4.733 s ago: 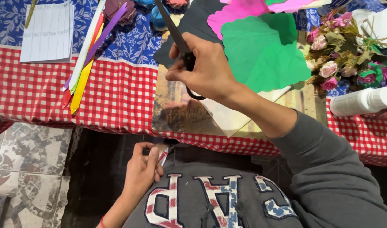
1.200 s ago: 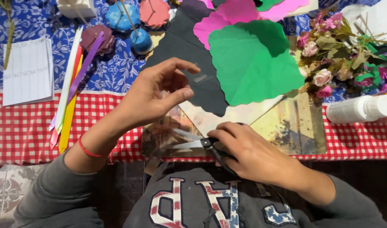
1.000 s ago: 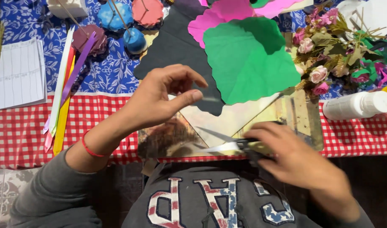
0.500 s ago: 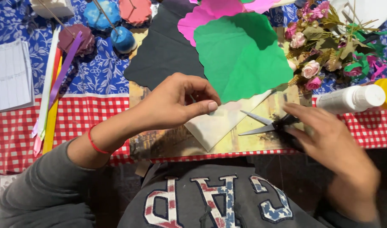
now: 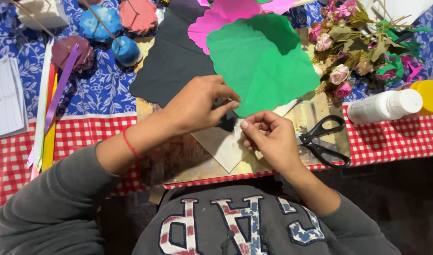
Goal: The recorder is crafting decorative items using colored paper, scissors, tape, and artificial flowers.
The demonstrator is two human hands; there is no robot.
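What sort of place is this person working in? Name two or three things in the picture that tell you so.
Most likely a home craft table. Sheets of coloured paper, such as the green sheet, cover it, black scissors lie by the right hand, and a white glue bottle sits near artificial flowers.

Scissors (image 5: pixel 323 140) lie on the tabletop (image 5: pixel 391 141) right of the right hand (image 5: pixel 268 139); glue bottle (image 5: pixel 384 106) behind them, paper strips (image 5: pixel 48 118) far left.
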